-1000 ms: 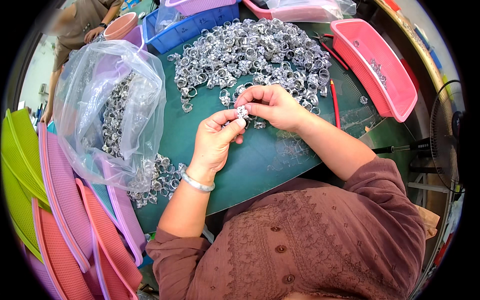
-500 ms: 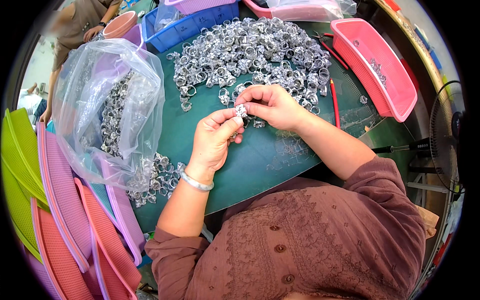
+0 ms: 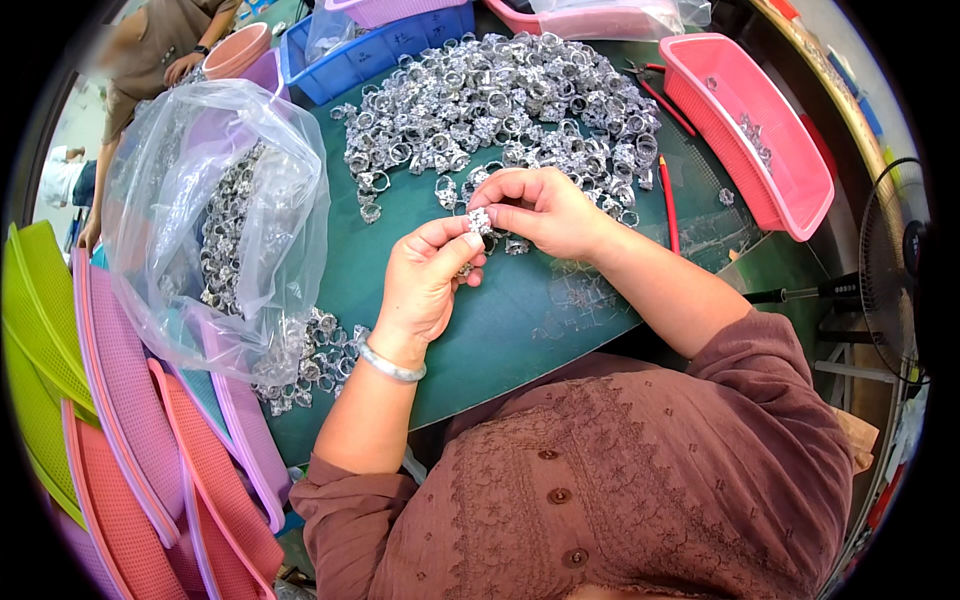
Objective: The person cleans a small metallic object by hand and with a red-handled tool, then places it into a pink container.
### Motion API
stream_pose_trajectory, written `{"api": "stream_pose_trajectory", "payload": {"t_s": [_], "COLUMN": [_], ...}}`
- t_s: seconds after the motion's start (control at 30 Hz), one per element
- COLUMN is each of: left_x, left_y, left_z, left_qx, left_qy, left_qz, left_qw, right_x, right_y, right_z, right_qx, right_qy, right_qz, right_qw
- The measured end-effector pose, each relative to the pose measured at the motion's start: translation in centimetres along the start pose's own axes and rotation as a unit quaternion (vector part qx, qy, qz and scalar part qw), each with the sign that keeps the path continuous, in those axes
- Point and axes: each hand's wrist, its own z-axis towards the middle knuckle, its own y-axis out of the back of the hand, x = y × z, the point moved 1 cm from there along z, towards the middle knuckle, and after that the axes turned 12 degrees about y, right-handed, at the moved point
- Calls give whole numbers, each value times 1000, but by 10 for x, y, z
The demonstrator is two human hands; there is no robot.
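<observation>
Between my two hands, over the near side of the green table, is a silver ring (image 3: 480,221) with a cluster of pale stones. My left hand (image 3: 424,278) pinches it from the left with thumb and fingers; a second sparkling piece shows under those fingers, partly hidden. From the other side my right hand (image 3: 533,212) grips the same ring, thumb against forefinger. Just beyond my hands spreads a large pile of silver rings (image 3: 500,100), a few lying loose at its near edge. More rings (image 3: 318,360) lie left of my left forearm.
A clear plastic bag (image 3: 220,220) of rings stands on the left, beside stacked coloured baskets (image 3: 130,390). At the right are a pink basket (image 3: 745,130), red-handled cutters (image 3: 665,100) and a red tool (image 3: 669,205). A blue bin (image 3: 375,50) stands behind; a co-worker (image 3: 165,60) is far left.
My hands stay on the ring with almost no movement. The whole view has shifted very slightly. Far left, a background person's pale clothing shows in a different position.
</observation>
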Motion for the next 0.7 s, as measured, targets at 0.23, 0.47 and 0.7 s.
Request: {"api": "stream_pose_trajectory", "payload": {"t_s": [0.23, 0.47, 0.7], "left_x": [-1, -1, 0], "left_y": [-4, -3, -3], "left_z": [-1, -1, -1], "left_qx": [-11, -13, -7], "left_qy": [-6, -7, -19], "left_qz": [6, 11, 15], "left_qw": [1000, 1000, 1000], "right_x": [3, 3, 0], "right_y": [1, 1, 1], "right_z": [0, 0, 0], "right_qx": [-3, -4, -16], "right_qy": [-27, -9, 58], "right_qz": [20, 6, -34], "right_qw": [999, 1000, 998]}}
